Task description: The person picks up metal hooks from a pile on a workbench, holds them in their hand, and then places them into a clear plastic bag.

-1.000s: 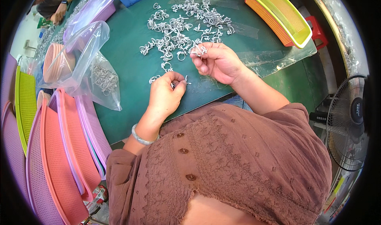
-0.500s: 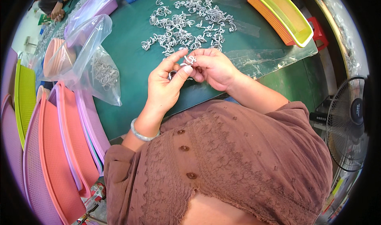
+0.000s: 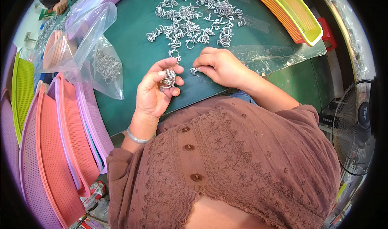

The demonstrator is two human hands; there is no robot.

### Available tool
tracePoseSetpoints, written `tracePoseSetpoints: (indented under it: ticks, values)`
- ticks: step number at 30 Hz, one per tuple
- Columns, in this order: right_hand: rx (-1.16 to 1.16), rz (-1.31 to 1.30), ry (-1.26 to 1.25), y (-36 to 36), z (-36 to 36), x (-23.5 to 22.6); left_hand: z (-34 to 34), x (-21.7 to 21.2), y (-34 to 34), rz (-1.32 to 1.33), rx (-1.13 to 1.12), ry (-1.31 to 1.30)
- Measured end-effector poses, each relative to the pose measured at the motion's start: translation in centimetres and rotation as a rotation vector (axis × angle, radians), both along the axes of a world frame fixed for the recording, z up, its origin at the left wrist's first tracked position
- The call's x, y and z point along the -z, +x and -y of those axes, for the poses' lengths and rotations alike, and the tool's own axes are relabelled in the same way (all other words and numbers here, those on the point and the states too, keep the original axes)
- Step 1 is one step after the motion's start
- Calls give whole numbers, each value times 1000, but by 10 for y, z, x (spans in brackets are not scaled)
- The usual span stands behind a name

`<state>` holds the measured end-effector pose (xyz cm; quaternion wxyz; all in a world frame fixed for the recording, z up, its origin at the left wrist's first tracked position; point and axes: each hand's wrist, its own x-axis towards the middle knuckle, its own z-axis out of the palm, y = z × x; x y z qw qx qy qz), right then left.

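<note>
Several small grey metal rings (image 3: 167,80) with curled tops sit bunched in the curled fingers of my left hand (image 3: 155,89), its palm turned up. To the right, my right hand (image 3: 224,68) pinches one small grey ring (image 3: 194,71) between thumb and forefinger, low over the green table (image 3: 133,39). A gap separates the two hands. Just beyond my left fingertips lies a loose ring (image 3: 174,54). Farther off, a spread-out pile of similar grey rings (image 3: 188,27) covers the middle of the tabletop.
At the left stands a clear plastic bag (image 3: 106,67) with grey rings inside. Stacked pink and purple baskets (image 3: 60,148) line the left edge. A yellow and orange basket (image 3: 291,15) is at the far right, near a fan (image 3: 355,124). Another person's hand (image 3: 61,5) shows far left.
My hands have drawn apart. My left hand has moved left and opened its palm, showing rings; my right hand has lowered toward the table with one ring pinched.
</note>
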<state>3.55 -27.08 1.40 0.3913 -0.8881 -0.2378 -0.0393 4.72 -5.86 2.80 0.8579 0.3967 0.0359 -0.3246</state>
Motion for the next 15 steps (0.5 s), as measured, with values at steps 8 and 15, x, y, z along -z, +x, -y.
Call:
tracePoseSetpoints:
  ticks: [8, 15]
  values:
    - [-63, 115, 241, -1, 0, -6, 6, -5, -9, 11, 50, 310]
    - [-122, 391, 248, -4, -5, -7, 11, -7, -12, -14, 96, 220]
